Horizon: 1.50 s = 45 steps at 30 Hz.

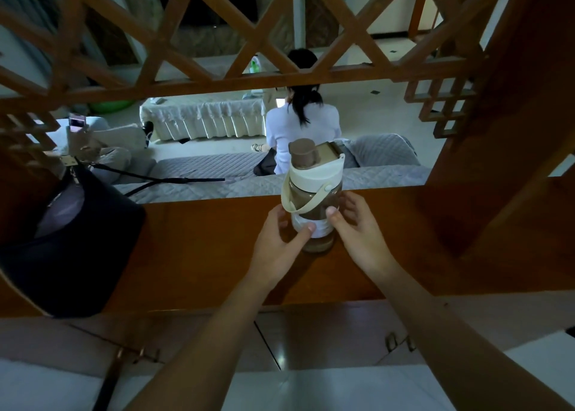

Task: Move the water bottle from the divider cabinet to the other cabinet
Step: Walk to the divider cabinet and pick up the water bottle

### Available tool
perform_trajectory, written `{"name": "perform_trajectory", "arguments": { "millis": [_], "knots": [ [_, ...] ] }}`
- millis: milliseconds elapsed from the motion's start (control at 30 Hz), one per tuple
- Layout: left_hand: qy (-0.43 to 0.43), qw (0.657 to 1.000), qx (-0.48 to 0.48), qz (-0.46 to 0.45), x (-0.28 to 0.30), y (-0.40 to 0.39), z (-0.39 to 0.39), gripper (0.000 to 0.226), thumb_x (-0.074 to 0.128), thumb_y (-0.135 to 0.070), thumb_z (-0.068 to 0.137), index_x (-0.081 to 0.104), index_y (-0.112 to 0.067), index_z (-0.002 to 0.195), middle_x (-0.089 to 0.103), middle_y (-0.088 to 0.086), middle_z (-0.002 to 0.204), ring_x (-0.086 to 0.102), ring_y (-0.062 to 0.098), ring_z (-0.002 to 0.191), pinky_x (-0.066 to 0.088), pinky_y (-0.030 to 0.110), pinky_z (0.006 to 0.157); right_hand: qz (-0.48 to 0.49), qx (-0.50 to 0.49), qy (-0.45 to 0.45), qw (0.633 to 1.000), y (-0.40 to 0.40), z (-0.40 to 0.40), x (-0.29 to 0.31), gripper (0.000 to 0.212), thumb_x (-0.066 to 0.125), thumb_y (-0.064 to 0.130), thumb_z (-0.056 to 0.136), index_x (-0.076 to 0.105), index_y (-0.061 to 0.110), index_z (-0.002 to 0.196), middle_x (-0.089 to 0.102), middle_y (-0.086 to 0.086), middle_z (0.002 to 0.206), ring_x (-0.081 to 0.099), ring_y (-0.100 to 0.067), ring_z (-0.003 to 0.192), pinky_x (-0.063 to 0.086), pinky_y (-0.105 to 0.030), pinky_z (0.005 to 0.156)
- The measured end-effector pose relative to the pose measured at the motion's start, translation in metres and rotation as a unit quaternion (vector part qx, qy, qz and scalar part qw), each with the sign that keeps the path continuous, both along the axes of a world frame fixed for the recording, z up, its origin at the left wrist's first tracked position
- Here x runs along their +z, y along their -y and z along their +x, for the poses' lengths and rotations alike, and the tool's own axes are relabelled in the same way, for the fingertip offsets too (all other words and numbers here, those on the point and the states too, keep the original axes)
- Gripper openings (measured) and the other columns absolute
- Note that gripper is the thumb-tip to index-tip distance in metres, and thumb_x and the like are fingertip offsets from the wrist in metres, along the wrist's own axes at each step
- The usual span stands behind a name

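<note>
A brown see-through water bottle [312, 193] with a cream lid, brown cap and cream carry strap stands upright on the wooden shelf of the divider cabinet [199, 249]. My left hand [277, 242] wraps its left side, thumb across the white label. My right hand [357, 224] presses the right side, thumb on the front. Both hands touch the bottle's lower half, and its base rests on the shelf.
A dark bag [62, 249] with a long strap sits on the shelf at the left. Wooden lattice [217, 37] spans above the opening and a thick wooden post [497, 149] stands at the right. Beyond, a person sits on a grey quilted sofa [217, 174]. Cabinet doors with handles lie below.
</note>
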State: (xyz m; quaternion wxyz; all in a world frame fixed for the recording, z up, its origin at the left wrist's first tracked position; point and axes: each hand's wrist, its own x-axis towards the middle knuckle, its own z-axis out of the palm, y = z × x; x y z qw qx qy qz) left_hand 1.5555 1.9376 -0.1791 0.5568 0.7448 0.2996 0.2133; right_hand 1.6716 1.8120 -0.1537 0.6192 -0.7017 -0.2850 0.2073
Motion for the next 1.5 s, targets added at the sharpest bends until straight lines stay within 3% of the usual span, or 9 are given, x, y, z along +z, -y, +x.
{"name": "perform_trajectory", "arguments": {
  "millis": [100, 267, 433, 633, 867, 1033, 1167, 1333, 1500],
  "knots": [
    [0.008, 1.000, -0.008, -0.005, 0.001, 0.000, 0.006, 0.077, 0.077, -0.060, 0.071, 0.046, -0.040, 0.138, 0.058, -0.020, 0.135, 0.055, 0.000, 0.124, 0.050, 0.036, 0.104, -0.004, 0.016, -0.008, 1.000, -0.005, 0.003, -0.004, 0.063, 0.061, 0.043, 0.088, 0.040, 0.018, 0.141, 0.052, 0.005, 0.137, 0.049, -0.007, 0.125, 0.043, -0.004, 0.084],
    [0.035, 0.998, -0.038, -0.021, 0.005, 0.007, 0.016, 0.076, 0.083, -0.048, 0.072, 0.047, -0.042, 0.139, 0.061, -0.022, 0.134, 0.056, -0.004, 0.123, 0.049, 0.030, 0.103, -0.017, 0.059, -0.035, 0.998, -0.010, 0.007, -0.015, 0.084, 0.059, 0.069, 0.075, 0.039, 0.025, 0.143, 0.053, 0.009, 0.139, 0.047, -0.006, 0.129, 0.042, -0.033, 0.107],
    [0.047, 0.997, -0.025, -0.061, 0.002, 0.004, 0.022, 0.079, 0.084, -0.049, 0.070, 0.048, -0.038, 0.140, 0.064, -0.018, 0.131, 0.060, -0.002, 0.120, 0.052, 0.034, 0.101, -0.010, 0.090, -0.046, 0.995, -0.015, 0.011, -0.018, 0.074, 0.063, 0.060, 0.078, 0.042, 0.026, 0.141, 0.056, 0.010, 0.136, 0.052, -0.003, 0.125, 0.046, -0.024, 0.099],
    [0.047, 0.997, -0.016, -0.066, 0.008, -0.002, 0.023, 0.072, 0.087, -0.041, 0.069, 0.057, -0.032, 0.133, 0.069, -0.014, 0.124, 0.065, -0.002, 0.112, 0.055, 0.027, 0.093, -0.004, 0.098, -0.053, 0.994, -0.020, 0.015, -0.014, 0.069, 0.065, 0.054, 0.079, 0.047, 0.024, 0.138, 0.060, 0.008, 0.132, 0.056, -0.002, 0.120, 0.048, -0.023, 0.098],
    [0.011, 0.999, -0.008, -0.039, 0.024, 0.007, 0.005, 0.043, 0.082, -0.041, 0.074, 0.063, -0.044, 0.113, 0.072, -0.021, 0.109, 0.065, -0.010, 0.101, 0.053, 0.016, 0.078, 0.016, 0.129, -0.066, 0.989, -0.013, 0.006, 0.006, 0.059, 0.065, 0.043, 0.080, 0.053, 0.019, 0.132, 0.067, 0.006, 0.121, 0.064, 0.000, 0.107, 0.052, -0.016, 0.083],
    [0.050, 0.998, 0.023, -0.035, 0.041, 0.029, -0.008, 0.033, 0.080, -0.035, 0.079, 0.066, -0.044, 0.108, 0.075, -0.021, 0.101, 0.068, -0.005, 0.099, 0.055, 0.019, 0.078, 0.036, 0.145, -0.067, 0.987, -0.007, -0.003, 0.023, 0.067, 0.068, 0.053, 0.077, 0.052, 0.021, 0.134, 0.065, 0.002, 0.128, 0.062, -0.009, 0.116, 0.050, -0.028, 0.096],
    [0.098, 0.993, 0.062, -0.025, 0.059, 0.054, -0.017, 0.037, 0.077, -0.033, 0.082, 0.071, -0.027, 0.118, 0.077, -0.012, 0.107, 0.070, 0.002, 0.102, 0.057, 0.025, 0.085, 0.061, 0.159, -0.069, 0.983, 0.005, -0.013, 0.049, 0.067, 0.069, 0.055, 0.073, 0.056, 0.021, 0.129, 0.068, 0.002, 0.123, 0.063, -0.009, 0.113, 0.050, -0.027, 0.095],
    [0.127, 0.988, 0.090, 0.009, 0.086, 0.081, -0.029, 0.041, 0.074, -0.038, 0.084, 0.070, -0.024, 0.122, 0.076, -0.008, 0.111, 0.070, 0.006, 0.105, 0.056, 0.030, 0.088, 0.084, 0.184, -0.084, 0.976, 0.029, -0.026, 0.086, 0.039, 0.065, 0.046, 0.071, 0.059, 0.031, 0.106, 0.070, 0.011, 0.103, 0.068, 0.006, 0.088, 0.050, -0.010, 0.070],
    [0.160, 0.980, 0.115, 0.010, 0.103, 0.111, -0.043, 0.042, 0.067, -0.047, 0.085, 0.070, -0.022, 0.118, 0.077, -0.004, 0.107, 0.072, 0.010, 0.102, 0.057, 0.029, 0.085, 0.104, 0.203, -0.088, 0.970, 0.049, -0.039, 0.107, 0.036, 0.066, 0.048, 0.067, 0.064, 0.031, 0.098, 0.073, 0.013, 0.093, 0.069, 0.004, 0.083, 0.051, -0.010, 0.064]
  ]
}}
